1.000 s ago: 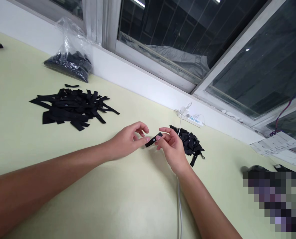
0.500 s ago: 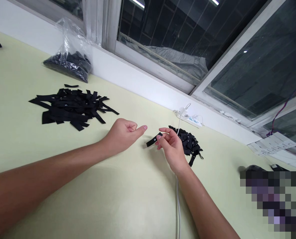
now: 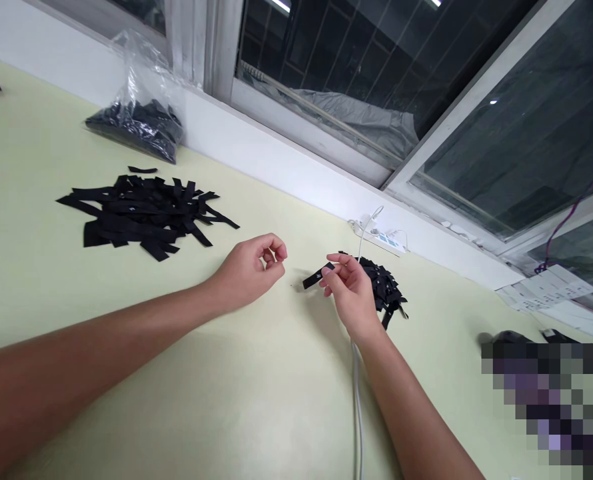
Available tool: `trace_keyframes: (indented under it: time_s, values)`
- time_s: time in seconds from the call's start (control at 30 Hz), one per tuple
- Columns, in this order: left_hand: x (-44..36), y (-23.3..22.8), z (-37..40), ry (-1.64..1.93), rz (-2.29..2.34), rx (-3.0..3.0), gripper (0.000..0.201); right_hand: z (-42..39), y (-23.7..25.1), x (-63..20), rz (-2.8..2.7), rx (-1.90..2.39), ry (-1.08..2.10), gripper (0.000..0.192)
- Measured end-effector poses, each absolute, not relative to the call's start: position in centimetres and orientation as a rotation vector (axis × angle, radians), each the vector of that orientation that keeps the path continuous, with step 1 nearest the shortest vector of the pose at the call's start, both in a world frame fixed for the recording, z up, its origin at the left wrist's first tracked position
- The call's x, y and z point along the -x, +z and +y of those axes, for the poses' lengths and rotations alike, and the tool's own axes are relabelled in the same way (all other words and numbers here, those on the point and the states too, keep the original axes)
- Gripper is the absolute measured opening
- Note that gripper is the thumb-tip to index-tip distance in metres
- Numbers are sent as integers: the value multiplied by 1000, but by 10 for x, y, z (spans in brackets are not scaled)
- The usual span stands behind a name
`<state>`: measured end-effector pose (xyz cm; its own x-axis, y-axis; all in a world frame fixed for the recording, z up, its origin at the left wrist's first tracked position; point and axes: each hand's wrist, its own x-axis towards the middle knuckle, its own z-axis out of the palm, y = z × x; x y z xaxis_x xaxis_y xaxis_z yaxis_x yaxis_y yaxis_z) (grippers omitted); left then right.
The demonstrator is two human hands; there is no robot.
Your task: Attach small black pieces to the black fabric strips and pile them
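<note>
Between the thumb and fingers of my right hand (image 3: 354, 297) is a short black fabric strip (image 3: 315, 276) with a small white mark, held just over the tabletop. My left hand (image 3: 251, 270) hovers to the left of it, fingers loosely curled, thumb apart from the fingertips, nothing in it. Partly hidden behind my right hand lies a pile of black fabric pieces (image 3: 384, 283). A wider heap of black strips (image 3: 141, 217) spreads beyond my left hand; a few of them show small white marks.
A clear plastic bag (image 3: 136, 123) with black pieces inside leans at the wall. One loose strip (image 3: 142, 169) lies near it. A white cable (image 3: 359, 413) crosses the pale table (image 3: 256, 400) under my right arm. A power strip (image 3: 384, 240) sits along the wall. The right corner is pixelated.
My right hand has moved slightly right, carrying the strip with it. My left thumb has drawn in and the fingers have uncurled from a fist, leaving a small gap.
</note>
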<state>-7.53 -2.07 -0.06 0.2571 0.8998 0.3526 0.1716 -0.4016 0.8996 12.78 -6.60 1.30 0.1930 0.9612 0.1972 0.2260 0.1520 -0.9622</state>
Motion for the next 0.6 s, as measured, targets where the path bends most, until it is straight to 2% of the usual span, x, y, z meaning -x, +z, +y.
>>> trace_keyframes:
  time_s: [0.6]
  values:
    - [76, -3, -20, 1168, 990, -1782, 12, -66, 7, -128, -1352, 1336, 773, 33]
